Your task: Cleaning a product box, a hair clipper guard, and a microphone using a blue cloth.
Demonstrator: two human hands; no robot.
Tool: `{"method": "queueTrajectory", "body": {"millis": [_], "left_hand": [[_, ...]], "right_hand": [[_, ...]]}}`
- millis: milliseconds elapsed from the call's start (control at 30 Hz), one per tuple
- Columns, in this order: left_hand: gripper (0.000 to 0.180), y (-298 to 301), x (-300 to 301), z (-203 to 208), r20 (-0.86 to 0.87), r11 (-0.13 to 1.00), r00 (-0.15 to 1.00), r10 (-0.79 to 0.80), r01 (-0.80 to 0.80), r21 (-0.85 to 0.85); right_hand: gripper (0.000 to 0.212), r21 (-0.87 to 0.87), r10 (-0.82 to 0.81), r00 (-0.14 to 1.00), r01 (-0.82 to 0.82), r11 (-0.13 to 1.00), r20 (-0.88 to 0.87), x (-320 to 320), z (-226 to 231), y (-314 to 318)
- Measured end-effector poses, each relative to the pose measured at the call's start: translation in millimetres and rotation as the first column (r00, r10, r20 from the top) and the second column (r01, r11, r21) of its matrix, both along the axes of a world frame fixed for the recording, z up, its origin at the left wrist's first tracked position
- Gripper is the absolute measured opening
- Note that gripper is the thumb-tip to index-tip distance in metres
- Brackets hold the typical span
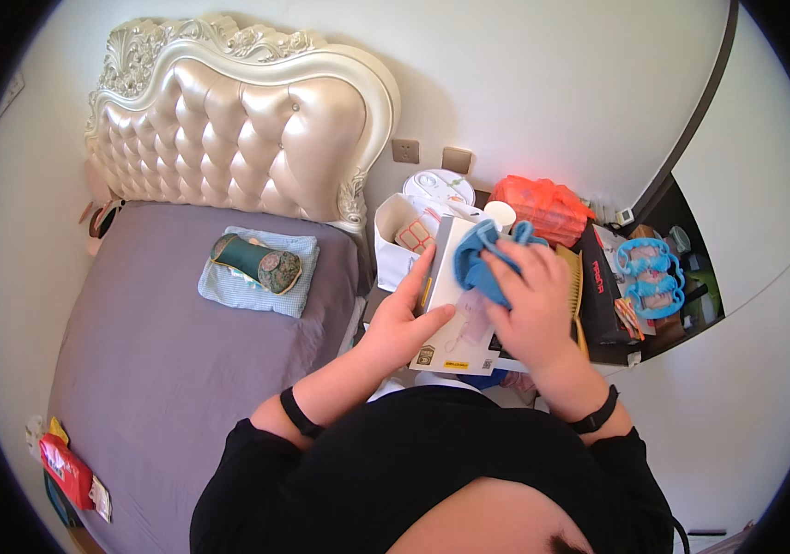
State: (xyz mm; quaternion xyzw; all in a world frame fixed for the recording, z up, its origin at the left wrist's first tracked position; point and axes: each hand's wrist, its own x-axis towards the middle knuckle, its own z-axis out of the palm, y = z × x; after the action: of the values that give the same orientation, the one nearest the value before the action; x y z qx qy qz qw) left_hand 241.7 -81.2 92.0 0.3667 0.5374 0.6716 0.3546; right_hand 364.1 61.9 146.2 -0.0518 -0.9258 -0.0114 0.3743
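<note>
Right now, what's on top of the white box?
On the white box, a blue cloth lies over the upper part, held by the right hand; the left hand has its thumb on the face. The surface under cloth and fingers cannot be seen.

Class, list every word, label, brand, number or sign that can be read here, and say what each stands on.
White box in the left hand: yellow label near the lower edge, print too small to read.
Same box: dark emblem, lower left, and code-like square, lower right, too small to read.
Dark box at right: red lettering, wording not copied here.
Red package, lower left: any print too blurred to read.
</note>
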Motion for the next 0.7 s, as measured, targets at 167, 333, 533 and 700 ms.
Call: {"method": "queueTrajectory", "body": {"millis": [167,333,533,700], "left_hand": [[0.068,-4,-4,-9,0.038,0.949,0.964,0.264,-0.267,0.166],[0.066,-14,-3,-6,0.094,0.893,0.912,0.400,-0.411,0.184],[0.064,-26,3,-12,-0.214,0.935,0.911,0.353,-0.338,0.108],[0.064,-35,11,4,-0.384,0.975,0.911,0.148,-0.199,-0.096]], "right_hand": [[0.053,-0.001,0.232,0.963,-0.234,0.972,0.135,4,-30,-19],[0.053,0.082,0.437,0.871,-0.464,0.882,0.225,17,-49,-19],[0.048,0.077,0.352,0.931,-0.360,0.930,0.098,3,-36,-4],[0.053,0.022,0.212,0.973,-0.211,0.977,-0.091,-9,-19,13]]}}
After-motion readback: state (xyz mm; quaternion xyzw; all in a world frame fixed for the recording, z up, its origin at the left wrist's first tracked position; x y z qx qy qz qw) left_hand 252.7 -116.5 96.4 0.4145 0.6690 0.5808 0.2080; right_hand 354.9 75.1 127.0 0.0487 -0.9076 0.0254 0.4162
